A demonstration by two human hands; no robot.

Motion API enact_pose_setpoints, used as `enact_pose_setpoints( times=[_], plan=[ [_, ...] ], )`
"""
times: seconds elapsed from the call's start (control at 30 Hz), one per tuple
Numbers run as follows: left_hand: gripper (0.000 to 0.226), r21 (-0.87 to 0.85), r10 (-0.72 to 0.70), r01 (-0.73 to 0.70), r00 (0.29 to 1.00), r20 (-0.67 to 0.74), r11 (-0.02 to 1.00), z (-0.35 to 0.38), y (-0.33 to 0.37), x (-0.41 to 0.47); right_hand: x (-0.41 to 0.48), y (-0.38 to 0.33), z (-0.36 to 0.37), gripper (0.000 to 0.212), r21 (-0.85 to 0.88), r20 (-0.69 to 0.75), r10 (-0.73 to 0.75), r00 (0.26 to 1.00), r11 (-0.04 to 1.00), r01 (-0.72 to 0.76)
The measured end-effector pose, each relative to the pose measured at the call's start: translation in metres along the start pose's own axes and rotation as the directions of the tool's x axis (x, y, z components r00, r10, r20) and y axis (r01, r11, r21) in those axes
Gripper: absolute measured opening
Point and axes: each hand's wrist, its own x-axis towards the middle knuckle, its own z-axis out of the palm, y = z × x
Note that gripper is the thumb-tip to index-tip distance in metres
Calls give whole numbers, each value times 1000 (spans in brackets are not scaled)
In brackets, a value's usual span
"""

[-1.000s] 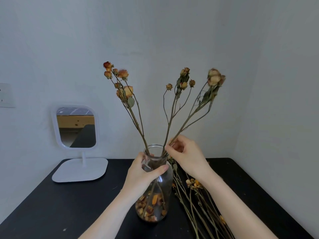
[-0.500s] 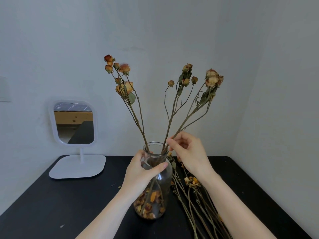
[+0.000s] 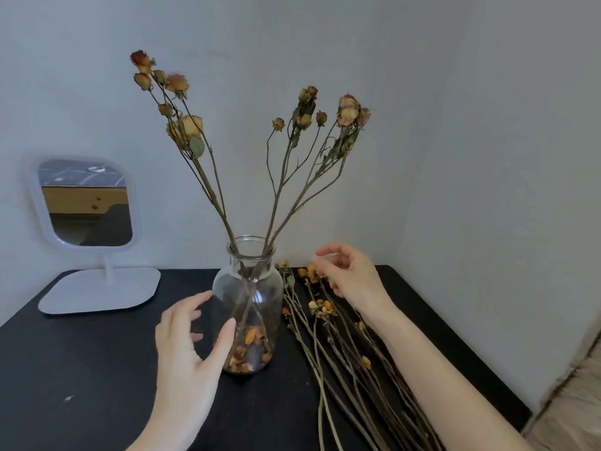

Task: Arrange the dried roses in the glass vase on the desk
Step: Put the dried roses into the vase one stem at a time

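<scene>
A clear glass vase (image 3: 247, 289) stands on the black desk (image 3: 84, 362) with dried petals in its bottom. Dried roses (image 3: 227, 177) stand in it, one stem leaning left and two fanning right. My left hand (image 3: 188, 349) hovers just left of the vase with its fingers spread and relaxed, gripping nothing; its thumb is close to the glass. My right hand (image 3: 349, 275) hangs over the heads of the loose dried roses (image 3: 341, 349) lying on the desk right of the vase, with fingers loosely curled and nothing in them.
A white stand mirror (image 3: 86, 203) is at the back left of the desk, its flat base in front of it. White walls close the corner behind and to the right. The desk's right edge runs near my right forearm.
My left hand has let go of the vase and drawn back a little. My right hand has released the stems in the vase and moved right and down over the loose roses.
</scene>
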Motion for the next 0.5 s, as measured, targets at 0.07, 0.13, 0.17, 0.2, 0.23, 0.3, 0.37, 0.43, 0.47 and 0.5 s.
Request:
enact_pose_setpoints(
  times=[0.07,0.13,0.17,0.2,0.23,0.3,0.37,0.43,0.47,0.5],
  plan=[
    [40,22,97,-100,989,116,995,6,1,-19,-2,20,-16,15,-45,-49,80,996,996,-83],
    [35,17,125,-136,951,284,991,18,5,-31,-5,42,-31,12,-124,-77,144,986,980,-153],
    [33,18,112,-128,923,367,992,26,9,-34,-7,53,-38,10,-169,-86,172,981,968,-184],
    [30,29,77,-100,894,441,995,37,11,-35,-9,63,-45,9,-208,-93,195,976,955,-211],
    [28,62,26,-65,868,496,996,47,13,-34,-10,72,-51,8,-242,-96,215,972,942,-232],
    [31,161,-71,-21,833,548,987,73,14,-30,-13,86,-61,9,-302,-99,248,964,915,-266],
    [36,266,-131,-26,823,553,964,96,16,-24,-14,97,-69,12,-359,-109,256,960,891,-278],
    [43,395,-199,-39,816,543,918,117,15,-17,-16,104,-76,13,-416,-132,257,957,862,-288],
    [47,467,-246,-34,814,526,884,125,14,-13,-16,108,-79,13,-447,-137,265,954,843,-299],
    [48,530,-295,-19,813,502,848,132,13,-10,-16,111,-81,13,-476,-136,281,950,822,-311]
  ],
)
